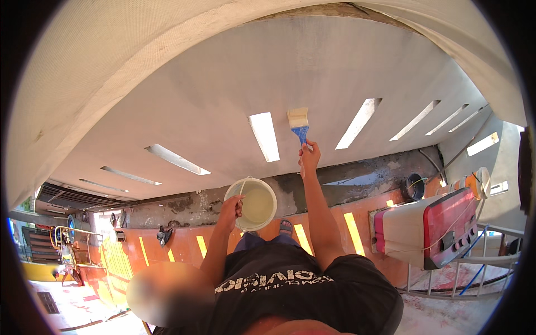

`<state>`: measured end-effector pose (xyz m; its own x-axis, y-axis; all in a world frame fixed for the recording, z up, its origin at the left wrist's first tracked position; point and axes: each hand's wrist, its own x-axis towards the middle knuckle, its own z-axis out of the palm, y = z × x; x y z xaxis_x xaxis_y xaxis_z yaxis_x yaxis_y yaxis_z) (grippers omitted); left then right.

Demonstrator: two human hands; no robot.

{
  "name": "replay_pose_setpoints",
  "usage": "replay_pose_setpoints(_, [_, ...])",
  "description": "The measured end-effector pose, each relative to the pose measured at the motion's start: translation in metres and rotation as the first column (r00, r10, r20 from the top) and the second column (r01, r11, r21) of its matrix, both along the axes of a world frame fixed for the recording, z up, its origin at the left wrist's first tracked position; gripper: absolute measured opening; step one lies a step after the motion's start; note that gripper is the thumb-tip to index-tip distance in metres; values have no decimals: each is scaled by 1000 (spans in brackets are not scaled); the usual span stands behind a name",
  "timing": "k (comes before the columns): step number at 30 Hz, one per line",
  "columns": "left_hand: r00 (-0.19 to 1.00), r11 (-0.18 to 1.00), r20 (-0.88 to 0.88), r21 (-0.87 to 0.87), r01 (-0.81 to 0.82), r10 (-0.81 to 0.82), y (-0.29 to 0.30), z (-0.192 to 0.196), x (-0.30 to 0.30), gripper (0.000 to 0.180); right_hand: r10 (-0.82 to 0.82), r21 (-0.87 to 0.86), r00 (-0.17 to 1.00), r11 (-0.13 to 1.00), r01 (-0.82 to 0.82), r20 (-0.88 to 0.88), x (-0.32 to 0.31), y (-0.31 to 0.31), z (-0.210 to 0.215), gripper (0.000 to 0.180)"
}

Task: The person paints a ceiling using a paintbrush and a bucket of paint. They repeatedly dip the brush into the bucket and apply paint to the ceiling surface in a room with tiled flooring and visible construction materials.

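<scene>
Black-shirted person (290, 290) works w/ both arms raised: left hand (230, 209) grips rim of cream bucket (254, 204); right hand (309, 157) closed round blue-handled brush (298, 121), bristles touching grey wall (223, 95).

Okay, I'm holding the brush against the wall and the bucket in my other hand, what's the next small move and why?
Probably draw the brush down the grey wall in one short stroke. Its bristles already rest on the wall, with the right hand gripping the blue handle. The left hand holds the white bucket of pale liquid just below, close enough for a dip afterwards.
</scene>
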<state>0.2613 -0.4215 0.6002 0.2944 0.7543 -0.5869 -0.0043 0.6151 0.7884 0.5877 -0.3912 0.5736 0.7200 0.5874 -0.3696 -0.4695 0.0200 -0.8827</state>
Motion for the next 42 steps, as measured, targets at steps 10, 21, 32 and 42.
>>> replay_pose_setpoints(10, [999,1000,-9,-1,31,-31,-6,0,6,19,27,347,984,934,-89,179,12,1,186,27])
replay_pose_setpoints(21, [1000,1000,-2,-3,-14,14,-6,1,-5,18,-111,392,878,915,-91,465,-26,47,205,22])
replay_pose_setpoints(32, [997,999,69,-7,48,-47,7,-6,-39,18,85,-5,988,996,-85,132,-43,12,97,22])
replay_pose_setpoints(42, [982,983,48,9,182,-182,21,-18,-81,27,13,517,954,838,-173,299,-84,31,281,24])
